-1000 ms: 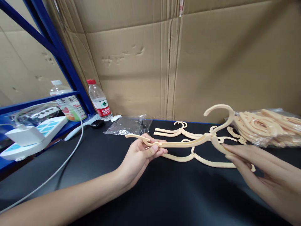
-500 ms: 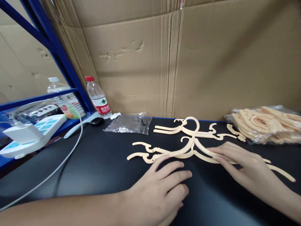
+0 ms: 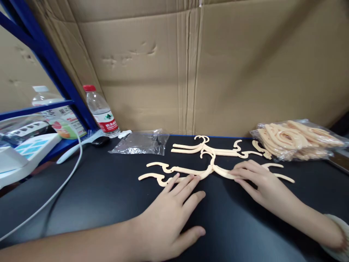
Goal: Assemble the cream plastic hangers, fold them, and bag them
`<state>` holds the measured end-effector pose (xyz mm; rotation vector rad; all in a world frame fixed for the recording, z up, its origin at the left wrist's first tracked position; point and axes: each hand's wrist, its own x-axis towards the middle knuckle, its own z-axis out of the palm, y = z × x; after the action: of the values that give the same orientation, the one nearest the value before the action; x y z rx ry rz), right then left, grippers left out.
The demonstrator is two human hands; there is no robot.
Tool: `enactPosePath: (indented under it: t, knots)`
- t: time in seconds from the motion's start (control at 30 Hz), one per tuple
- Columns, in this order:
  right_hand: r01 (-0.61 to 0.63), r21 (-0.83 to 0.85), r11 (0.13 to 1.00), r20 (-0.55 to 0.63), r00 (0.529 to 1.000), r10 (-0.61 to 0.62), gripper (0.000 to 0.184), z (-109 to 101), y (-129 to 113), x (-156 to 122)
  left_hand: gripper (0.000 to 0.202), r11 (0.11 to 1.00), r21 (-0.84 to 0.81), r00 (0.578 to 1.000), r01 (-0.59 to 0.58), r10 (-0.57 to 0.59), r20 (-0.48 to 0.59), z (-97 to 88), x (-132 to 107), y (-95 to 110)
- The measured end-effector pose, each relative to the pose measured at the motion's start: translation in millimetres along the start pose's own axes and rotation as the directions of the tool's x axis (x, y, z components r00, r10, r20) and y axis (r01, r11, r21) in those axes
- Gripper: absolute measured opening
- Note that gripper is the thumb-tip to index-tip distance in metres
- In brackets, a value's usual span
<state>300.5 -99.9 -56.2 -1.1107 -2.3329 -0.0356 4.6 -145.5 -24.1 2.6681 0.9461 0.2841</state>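
On the black tabletop [image 3: 109, 196], right in front of me, 2 cream hangers [image 3: 191, 170] lie flat, 1 partly on the other. My left hand [image 3: 169, 214] is open and flat, and its fingertips touch their left arms. My right hand [image 3: 259, 182] is open too, with its fingers resting on the right arms. Neither hand grips anything. I think soft, even pressing works best, since the arms look thin and bendy. They are smooth plastic with curly little hooks. A 3rd hanger [image 3: 218, 150] lies just behind.
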Motion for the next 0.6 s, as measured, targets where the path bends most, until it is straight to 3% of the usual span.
enactPosePath:
  t: [0.27, 0.6]
  knots:
    - [-0.017, 0.002, 1.0, -0.021, 1.0, 0.017, 0.026, 0, 12, 7, 0.049, 0.997, -0.059, 0.994, -0.047, 0.04, -0.106, 0.4, 11, -22]
    - [-0.061, -0.039, 0.997, 0.031, 0.998, 0.062, 0.025, -15, 8, 8, 0.048, 0.994, -0.034, 0.994, -0.108, 0.108, 0.015, -13.3, 14, -28]
